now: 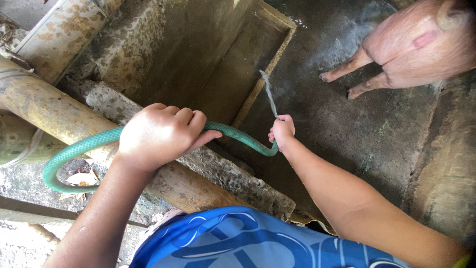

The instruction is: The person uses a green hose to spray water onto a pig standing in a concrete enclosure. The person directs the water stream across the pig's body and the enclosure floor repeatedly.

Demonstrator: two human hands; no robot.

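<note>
A green hose (79, 149) loops from the lower left across a low concrete wall (223, 171). My left hand (161, 134) is closed around the hose above the wall. My right hand (281, 131) grips the hose's end farther out over the pen. A thin jet of water (268, 94) shoots up from the end toward the far side. A pink pig (421, 44) stands at the upper right on the wet concrete floor (347, 129), its hind legs toward me.
A concrete trough (238, 74) runs along the wall inside the pen. A thick bamboo pole (44, 106) lies across the wall's near side. A rusty pipe (59, 34) slants at the upper left. My blue shirt fills the bottom edge.
</note>
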